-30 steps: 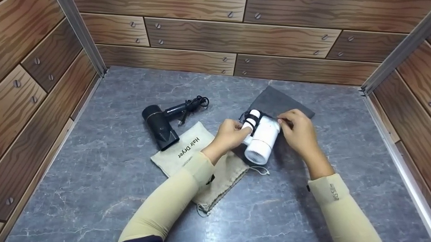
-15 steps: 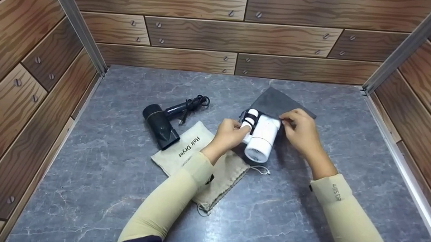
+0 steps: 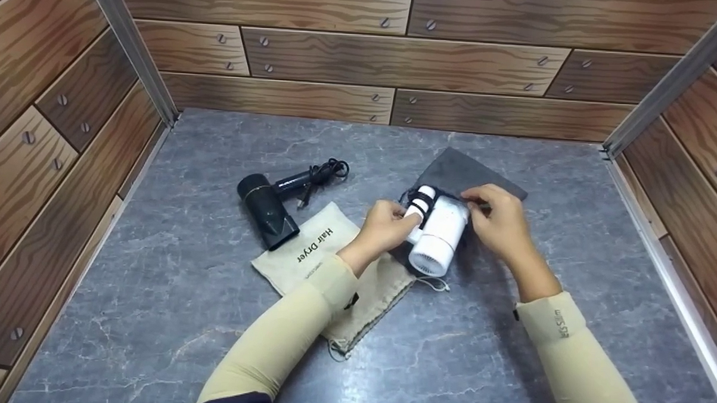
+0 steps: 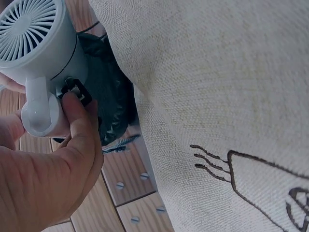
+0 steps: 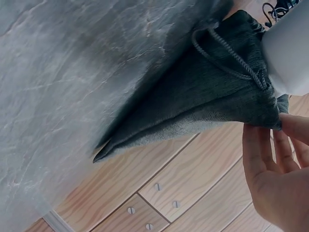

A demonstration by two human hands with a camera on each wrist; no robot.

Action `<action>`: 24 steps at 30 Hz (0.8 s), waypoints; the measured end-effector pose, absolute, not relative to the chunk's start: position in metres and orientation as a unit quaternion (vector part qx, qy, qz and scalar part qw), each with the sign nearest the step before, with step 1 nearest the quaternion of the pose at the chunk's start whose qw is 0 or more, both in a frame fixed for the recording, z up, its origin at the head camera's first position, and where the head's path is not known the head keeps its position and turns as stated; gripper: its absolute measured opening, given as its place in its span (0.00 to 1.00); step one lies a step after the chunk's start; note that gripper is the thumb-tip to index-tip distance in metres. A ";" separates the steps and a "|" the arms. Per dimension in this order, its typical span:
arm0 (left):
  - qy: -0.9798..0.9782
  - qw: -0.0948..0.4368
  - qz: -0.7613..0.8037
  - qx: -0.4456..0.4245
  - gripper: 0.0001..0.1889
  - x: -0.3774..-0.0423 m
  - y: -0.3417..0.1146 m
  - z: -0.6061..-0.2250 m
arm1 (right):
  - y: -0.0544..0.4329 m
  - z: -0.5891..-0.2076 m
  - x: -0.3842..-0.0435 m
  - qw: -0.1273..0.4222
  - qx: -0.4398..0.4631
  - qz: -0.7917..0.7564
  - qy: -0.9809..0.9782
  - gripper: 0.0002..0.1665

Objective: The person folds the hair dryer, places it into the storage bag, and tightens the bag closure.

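My left hand grips the folded handle of a white hair dryer, with black cord wound round the handle. In the left wrist view the dryer's vented end faces the camera. A dark grey drawstring pouch lies beyond the dryer on the table. At the pouch's mouth, my right hand pinches the edge between thumb and fingers, as the right wrist view shows. The dryer's far end meets that mouth; how far it sits inside is hard to see.
A black hair dryer with its cord bundled lies to the left. Its nozzle touches a beige drawstring pouch printed "Hair Dryer", partly beneath my left forearm. Wood-patterned walls enclose the grey marbled table.
The white hair dryer lifts slightly away from me, then comes back a little toward me with my left hand. My right hand stays at the dark pouch's edge, shifting only slightly.
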State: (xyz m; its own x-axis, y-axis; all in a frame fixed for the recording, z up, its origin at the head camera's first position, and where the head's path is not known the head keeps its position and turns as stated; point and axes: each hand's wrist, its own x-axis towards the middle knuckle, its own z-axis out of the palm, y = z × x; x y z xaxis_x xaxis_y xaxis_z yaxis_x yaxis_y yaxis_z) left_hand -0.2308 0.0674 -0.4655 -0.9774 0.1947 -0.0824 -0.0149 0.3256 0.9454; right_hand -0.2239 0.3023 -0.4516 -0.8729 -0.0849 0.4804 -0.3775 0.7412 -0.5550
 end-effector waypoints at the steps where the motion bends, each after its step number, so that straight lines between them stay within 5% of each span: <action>1: 0.809 0.092 0.577 0.059 0.11 -0.231 0.068 -0.466 | 0.301 -0.451 -0.223 0.217 0.129 0.336 -0.907 0.15; 24: 0.792 0.080 0.602 0.066 0.12 -0.225 0.077 -0.470 | 0.281 -0.443 -0.204 0.198 0.167 0.341 -0.904 0.14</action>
